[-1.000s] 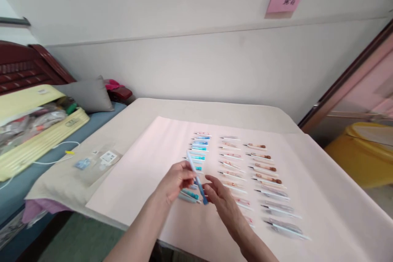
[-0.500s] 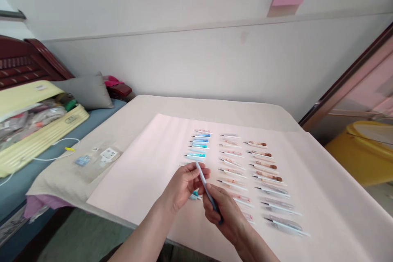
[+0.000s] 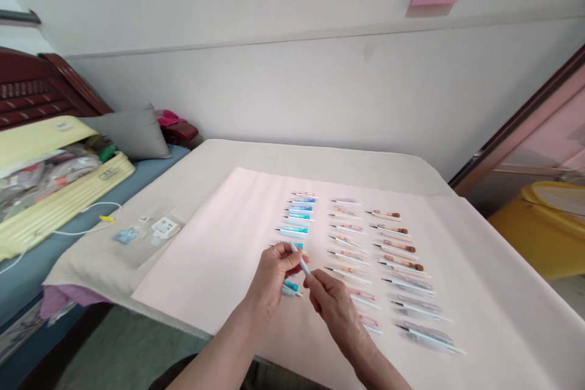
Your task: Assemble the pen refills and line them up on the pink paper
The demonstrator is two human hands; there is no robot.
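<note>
A slim pale blue-white pen (image 3: 299, 258) slants between my hands above the table. Its upper end is pinched by the thumb and fingers of my left hand (image 3: 270, 269). My right hand (image 3: 333, 300) wraps the lower part, hiding that end. Beneath and around them, pens lie in three columns on a pale pink sheet (image 3: 205, 244). The left column has pens with blue and turquoise bodies (image 3: 296, 230), partly covered by my left hand. Pens with reddish patterns (image 3: 348, 255) fill most of the middle column. On the right are brown-tipped pens (image 3: 397, 247) and, nearer me, greyish ones (image 3: 427, 335).
Clear plastic packaging (image 3: 150, 231) lies on the beige cloth at left. Beyond it are a yellow case (image 3: 105, 177) full of bags, a white cord (image 3: 82, 228) and a grey pillow (image 3: 137, 134). A yellow bin (image 3: 539, 225) stands at right; a white wall (image 3: 292, 91) rises behind.
My right hand now covers the pen's dark lower end, which showed before, and less of the pen is visible. The view has shifted slightly. The laid-out pens stay in place.
</note>
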